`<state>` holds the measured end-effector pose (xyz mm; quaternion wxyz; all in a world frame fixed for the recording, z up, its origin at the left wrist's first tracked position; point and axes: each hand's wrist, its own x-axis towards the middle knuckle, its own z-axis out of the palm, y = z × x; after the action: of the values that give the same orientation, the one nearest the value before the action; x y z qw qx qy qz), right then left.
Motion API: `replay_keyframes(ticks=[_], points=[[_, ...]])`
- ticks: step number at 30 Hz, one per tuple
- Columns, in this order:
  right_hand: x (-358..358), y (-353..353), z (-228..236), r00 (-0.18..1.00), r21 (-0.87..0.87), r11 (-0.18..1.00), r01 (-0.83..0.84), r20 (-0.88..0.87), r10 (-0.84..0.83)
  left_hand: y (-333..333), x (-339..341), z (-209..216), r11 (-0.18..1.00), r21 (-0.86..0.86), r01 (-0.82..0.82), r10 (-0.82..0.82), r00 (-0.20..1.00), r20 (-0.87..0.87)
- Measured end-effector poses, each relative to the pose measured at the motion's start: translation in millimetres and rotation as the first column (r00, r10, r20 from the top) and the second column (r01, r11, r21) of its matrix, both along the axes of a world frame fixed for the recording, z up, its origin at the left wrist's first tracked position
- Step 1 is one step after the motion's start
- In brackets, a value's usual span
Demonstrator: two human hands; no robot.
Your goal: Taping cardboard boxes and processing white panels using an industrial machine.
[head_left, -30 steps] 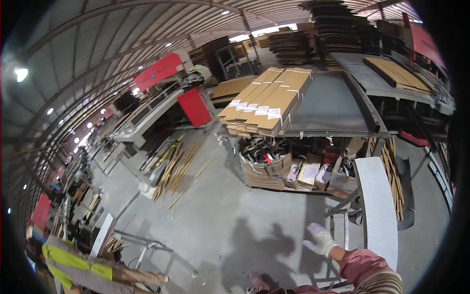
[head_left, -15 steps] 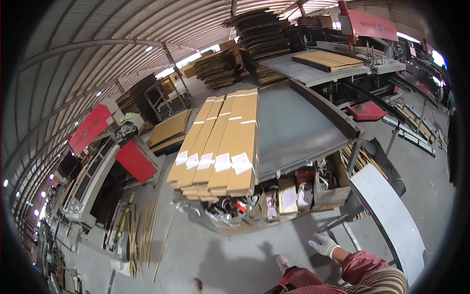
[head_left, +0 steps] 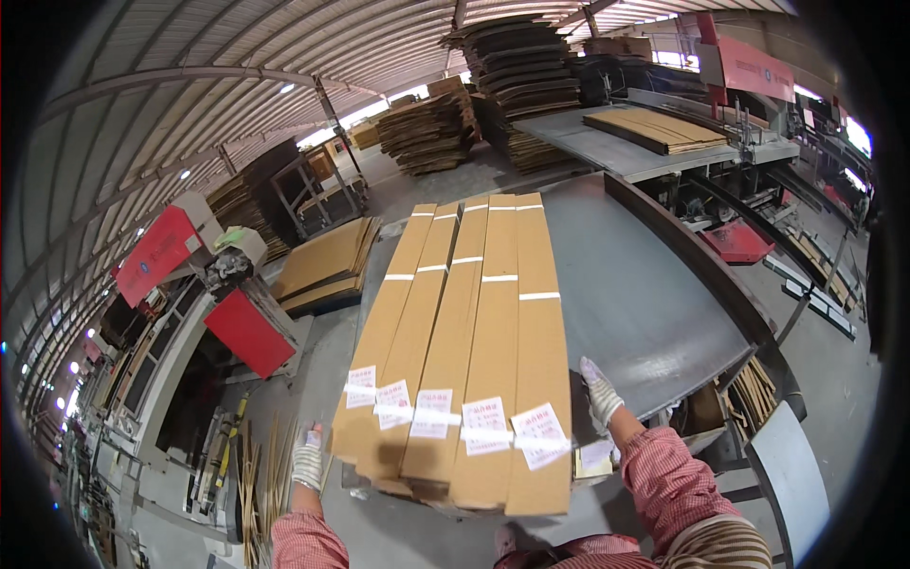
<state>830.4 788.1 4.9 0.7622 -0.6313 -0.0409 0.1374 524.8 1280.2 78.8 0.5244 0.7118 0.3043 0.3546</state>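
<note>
Directly in front of me, several long bundles of brown cardboard strips lie side by side on a metal-topped table. White straps cross them, and white paper labels sit near their close ends. My left hand, in a white striped glove, is beside the bundles' left edge, fingers extended and holding nothing. My right hand, gloved alike, reaches along their right side over the table with its fingers stretched out. Whether either hand touches the cardboard is unclear.
A raised rail borders the table's right side. Thin wooden sticks lie on the floor at left, near a machine with a red panel. A pale curved panel stands at right. Tall dark stacks of sheets rise behind.
I have come closer to the bundles, which now appear larger and lower. My left hand has come into view on their left; my right hand has risen from low at right to their right side.
</note>
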Motion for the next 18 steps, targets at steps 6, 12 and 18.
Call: replay_keyframes(ticks=[6, 12, 18], points=[[22.5, 63.1, 42.0, 0.939, 0.324, 0.913, -0.247, -0.154, 0.308, 92.9, 110.2, -28.5, 0.863, -0.358, 0.356, -0.437, 0.882, -0.176], [34.2, 68.8, 37.1, 0.916, 0.359, 0.928, -0.101, -0.330, 0.227, 89.8, 168.7, 1.9, 0.650, -0.523, 0.552, -0.686, 0.721, -0.092], [45.5, 81.3, 42.4, 0.866, 0.414, 0.909, -0.050, -0.436, 0.246, 103.6, 174.1, -17.7, 0.644, -0.487, 0.590, -0.692, 0.721, -0.042]])
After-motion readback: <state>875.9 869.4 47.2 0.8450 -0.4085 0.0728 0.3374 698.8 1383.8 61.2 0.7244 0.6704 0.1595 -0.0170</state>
